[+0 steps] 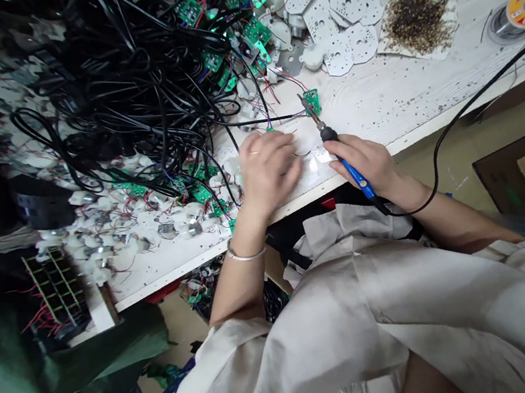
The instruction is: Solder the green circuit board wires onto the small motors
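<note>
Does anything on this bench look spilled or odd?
Yes: dark crumbs are heaped on the pale pad at right, and specks dot the bench nearby, like spilled residue. The black cables look tangled. The soldering iron in the right hand shows no obvious damage.

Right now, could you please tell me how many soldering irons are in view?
1: the blue-handled soldering iron in the right hand, its tip near a small green circuit board. Any others under the heaped black cables would be hidden.

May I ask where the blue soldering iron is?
Right of centre in the head view, the soldering iron sits in the right hand, its tip by a green board.
</note>
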Tool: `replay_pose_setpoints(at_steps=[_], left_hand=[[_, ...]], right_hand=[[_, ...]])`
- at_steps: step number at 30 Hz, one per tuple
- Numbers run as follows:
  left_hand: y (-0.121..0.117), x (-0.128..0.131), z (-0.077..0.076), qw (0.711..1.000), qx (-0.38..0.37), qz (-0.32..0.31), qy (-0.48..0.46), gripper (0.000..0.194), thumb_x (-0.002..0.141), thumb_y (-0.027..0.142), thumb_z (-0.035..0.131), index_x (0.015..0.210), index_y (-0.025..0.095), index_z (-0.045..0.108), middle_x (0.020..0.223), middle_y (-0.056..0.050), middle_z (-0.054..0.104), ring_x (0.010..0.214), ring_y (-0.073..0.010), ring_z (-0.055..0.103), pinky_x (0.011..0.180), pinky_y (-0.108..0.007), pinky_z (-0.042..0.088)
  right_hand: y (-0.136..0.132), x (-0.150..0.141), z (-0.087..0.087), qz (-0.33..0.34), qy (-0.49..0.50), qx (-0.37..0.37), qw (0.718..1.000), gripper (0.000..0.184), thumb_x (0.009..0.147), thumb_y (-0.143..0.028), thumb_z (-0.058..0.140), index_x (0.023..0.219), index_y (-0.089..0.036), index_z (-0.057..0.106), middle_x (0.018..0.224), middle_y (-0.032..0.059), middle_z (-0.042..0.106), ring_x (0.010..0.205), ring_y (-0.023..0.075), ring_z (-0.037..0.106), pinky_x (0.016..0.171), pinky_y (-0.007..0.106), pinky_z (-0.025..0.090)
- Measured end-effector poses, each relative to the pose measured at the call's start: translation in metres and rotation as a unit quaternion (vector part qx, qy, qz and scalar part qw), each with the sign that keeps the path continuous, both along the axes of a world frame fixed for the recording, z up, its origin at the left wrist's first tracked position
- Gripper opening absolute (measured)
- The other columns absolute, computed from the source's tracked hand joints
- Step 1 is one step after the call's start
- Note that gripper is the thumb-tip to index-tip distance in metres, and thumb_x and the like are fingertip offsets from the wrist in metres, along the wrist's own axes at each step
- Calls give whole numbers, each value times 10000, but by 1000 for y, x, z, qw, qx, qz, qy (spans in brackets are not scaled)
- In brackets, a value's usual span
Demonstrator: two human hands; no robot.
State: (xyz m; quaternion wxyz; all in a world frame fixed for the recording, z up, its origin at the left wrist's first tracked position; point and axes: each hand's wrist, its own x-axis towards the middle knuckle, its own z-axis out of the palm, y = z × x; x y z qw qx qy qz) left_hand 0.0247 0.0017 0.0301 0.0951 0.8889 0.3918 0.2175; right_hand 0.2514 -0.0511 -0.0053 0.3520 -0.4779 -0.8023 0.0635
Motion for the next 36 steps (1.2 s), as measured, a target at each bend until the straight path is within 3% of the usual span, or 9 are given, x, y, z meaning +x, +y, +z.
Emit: replay_pose_setpoints(at_steps=[4,6,14,18,24,26,28,32,36], left_hand=[[-10,-45,23,981,70,170,-61,95,974,309,589,1002,251,659,1084,-45,736,1055,-228,666,999,-455,468],[-14,-61,29,972,85,212,-54,108,978,301,574,1002,247,664,1031,-50,714,1009,-229,652,962,-432,462],[8,-37,21,965,75,176,177,249,966,308,518,993,232,753,921,-91,669,885,-259,582,745,-384,401],[30,-22,40,955,2,110,275,342,960,319,465,849,185,759,839,-110,643,852,-278,587,698,-370,399],[40,-2,57,906,-96,95,401,321,941,347,532,931,145,782,1116,-193,705,1141,-427,614,792,-461,488],[35,-5,53,911,-77,120,386,333,942,304,489,917,142,779,1105,-191,729,1118,-427,643,785,-486,493],[29,-14,46,941,-37,134,309,337,943,309,472,872,148,759,1079,-173,757,1061,-400,687,788,-490,499],[17,-33,27,991,50,96,79,263,963,327,534,857,172,718,927,-98,798,900,-284,752,884,-431,521],[8,-34,13,993,83,81,30,224,993,326,591,954,182,758,793,-64,787,743,-226,743,719,-338,529]], right_hand=[[-2,1,-1,-9,-23,24,999,327,1031,-348,484,1277,-210,650,1132,70,768,932,158,734,798,250,588],[-2,1,-2,-15,-26,52,998,315,1029,-333,491,1267,-203,653,1115,68,770,922,155,732,776,244,581],[0,-3,-6,-43,-37,116,992,299,1023,-309,509,1251,-193,663,1088,70,769,892,151,724,743,236,579],[2,-6,-3,-44,-58,143,987,278,1023,-289,511,1218,-203,690,1049,57,768,794,130,712,694,226,566],[7,-6,4,-33,39,130,990,249,1001,-264,559,1216,-186,659,1026,49,768,839,119,739,738,208,605],[6,4,9,-21,120,127,984,257,987,-231,575,1229,-171,637,1032,63,773,927,128,750,806,217,621],[8,22,11,-57,210,121,969,261,976,-228,591,1228,-185,638,1005,54,782,929,134,760,819,241,632],[19,75,8,-277,364,84,885,264,1002,-411,546,1115,-222,692,776,-25,739,602,99,714,601,231,599],[33,110,3,-360,416,49,834,440,951,-591,550,1009,-177,690,606,-65,628,445,80,615,496,222,524]])
